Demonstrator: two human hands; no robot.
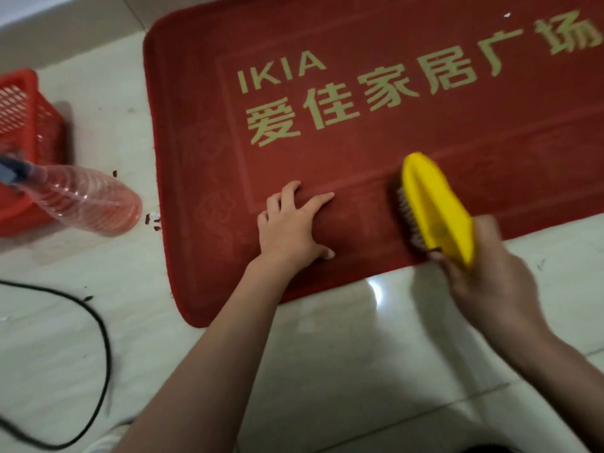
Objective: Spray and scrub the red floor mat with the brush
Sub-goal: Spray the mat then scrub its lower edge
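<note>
While the left hand (294,223) lies palm down on the red floor mat (392,142), fingers spread and nearly straight and holding nothing, the right hand (490,282) grips the near end of a yellow brush (434,207), its fingers curled round the handle. The brush is tilted onto its side, with its bristles facing left and touching the mat close to the mat's near edge. It sits just to the right of the flat left hand, with a strip of mat between them. Both forearms reach forward from the bottom of the view, the left one angled up toward the mat's near left corner. The right hand is slightly blurred. The mat lies on a pale tiled floor (359,371) and carries gold lettering. Off the mat to the left, a clear spray bottle (85,201) stands beside a red basket (26,125), and a black cable (101,338) curves over the tiles.
</note>
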